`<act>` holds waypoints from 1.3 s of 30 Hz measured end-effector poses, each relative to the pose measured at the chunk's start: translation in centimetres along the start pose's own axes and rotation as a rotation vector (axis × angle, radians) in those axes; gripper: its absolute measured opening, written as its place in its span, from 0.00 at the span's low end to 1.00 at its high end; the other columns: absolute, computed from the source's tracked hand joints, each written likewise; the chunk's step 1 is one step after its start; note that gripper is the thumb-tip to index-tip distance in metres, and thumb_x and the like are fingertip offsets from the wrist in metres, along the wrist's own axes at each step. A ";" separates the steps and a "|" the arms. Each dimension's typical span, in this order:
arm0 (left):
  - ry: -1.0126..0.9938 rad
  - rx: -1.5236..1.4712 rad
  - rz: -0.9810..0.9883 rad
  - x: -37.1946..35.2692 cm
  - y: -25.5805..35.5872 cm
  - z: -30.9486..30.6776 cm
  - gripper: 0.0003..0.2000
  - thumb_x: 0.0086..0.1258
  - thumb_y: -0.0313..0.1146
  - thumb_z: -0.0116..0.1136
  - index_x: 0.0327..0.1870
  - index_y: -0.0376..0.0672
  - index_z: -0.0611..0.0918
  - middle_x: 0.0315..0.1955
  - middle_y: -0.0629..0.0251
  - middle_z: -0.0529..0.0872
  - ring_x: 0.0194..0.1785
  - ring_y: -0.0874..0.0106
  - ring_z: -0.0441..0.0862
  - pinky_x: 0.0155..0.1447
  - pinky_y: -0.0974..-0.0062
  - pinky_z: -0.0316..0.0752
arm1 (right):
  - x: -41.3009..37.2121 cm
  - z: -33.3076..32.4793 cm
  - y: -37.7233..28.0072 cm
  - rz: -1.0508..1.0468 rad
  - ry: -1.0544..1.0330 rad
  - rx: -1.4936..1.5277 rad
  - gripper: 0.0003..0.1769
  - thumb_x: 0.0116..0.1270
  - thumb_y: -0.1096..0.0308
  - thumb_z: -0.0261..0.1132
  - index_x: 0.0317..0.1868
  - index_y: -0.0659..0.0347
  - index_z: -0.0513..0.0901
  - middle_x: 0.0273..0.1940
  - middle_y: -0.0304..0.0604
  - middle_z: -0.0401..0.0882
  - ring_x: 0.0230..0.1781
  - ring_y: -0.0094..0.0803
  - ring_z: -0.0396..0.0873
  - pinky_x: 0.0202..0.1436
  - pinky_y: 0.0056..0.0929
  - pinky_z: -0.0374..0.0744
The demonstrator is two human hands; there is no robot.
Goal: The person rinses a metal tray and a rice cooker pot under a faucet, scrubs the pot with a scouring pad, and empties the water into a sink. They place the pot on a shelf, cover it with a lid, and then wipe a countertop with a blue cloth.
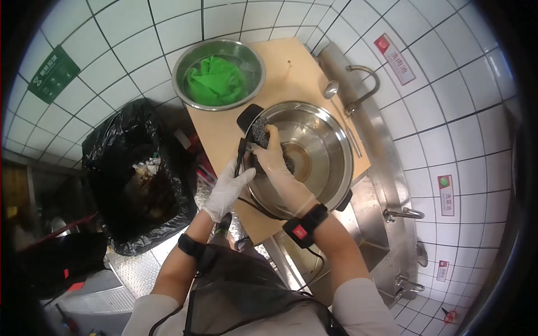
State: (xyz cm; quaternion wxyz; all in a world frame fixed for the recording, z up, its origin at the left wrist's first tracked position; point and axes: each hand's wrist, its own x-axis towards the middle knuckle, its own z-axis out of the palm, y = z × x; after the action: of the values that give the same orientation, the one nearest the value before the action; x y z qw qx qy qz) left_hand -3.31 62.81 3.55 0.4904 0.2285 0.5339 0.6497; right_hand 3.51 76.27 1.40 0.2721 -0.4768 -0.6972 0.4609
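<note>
Evidently scrubbing, by the look of it: pot (332, 147) sits on a wooden board (280, 55), between the bin (179, 210) and the taps, with a brown ring on its floor. Right hand (273, 162), gloved, is inside the pot, fingers curled over a dark scouring pad (259, 132) against the near-left wall; more dark mesh shows past the palm, one pad or two I can't tell. Left hand (225, 189), gloved, is at the rim by a black fitting (242, 152), thumb apart from the fingers; can't tell how firmly it grips. Judgement: brace the rim with the left, press the pad flat, work short overlapping strokes around the wall, then circles over the ring, minding the cord.
</note>
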 end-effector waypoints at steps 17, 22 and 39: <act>0.355 0.160 -0.048 0.4 1.4 3.0 0.10 0.66 0.26 0.58 0.48 0.39 0.78 0.26 0.78 0.73 0.28 0.87 0.66 0.32 0.86 0.63 | -5.5 -16.1 -2.3 -0.479 -1.192 -0.632 0.18 0.44 0.80 0.60 0.39 0.56 0.83 0.45 0.43 0.76 0.46 0.47 0.74 0.50 0.41 0.73; 0.349 0.108 0.017 0.7 0.1 2.6 0.14 0.66 0.24 0.57 0.52 0.38 0.76 0.28 0.76 0.76 0.30 0.86 0.70 0.33 0.84 0.67 | -3.9 -17.1 -0.9 -0.528 -1.282 -1.088 0.18 0.50 0.75 0.62 0.43 0.52 0.83 0.47 0.43 0.75 0.51 0.46 0.74 0.51 0.41 0.75; 0.436 0.103 0.174 1.3 -1.1 3.0 0.12 0.67 0.23 0.57 0.50 0.36 0.75 0.32 0.73 0.77 0.32 0.84 0.70 0.35 0.83 0.69 | -2.1 -5.1 -1.8 0.298 -0.608 0.258 0.25 0.64 0.61 0.64 0.55 0.69 0.69 0.51 0.57 0.72 0.58 0.47 0.71 0.61 0.40 0.69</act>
State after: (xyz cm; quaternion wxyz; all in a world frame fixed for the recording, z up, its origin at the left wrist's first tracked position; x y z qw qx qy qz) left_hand -0.95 65.27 3.24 0.2937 0.1528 0.6379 0.6953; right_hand 7.78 76.13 5.33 0.0400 -0.3762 -0.6054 0.7003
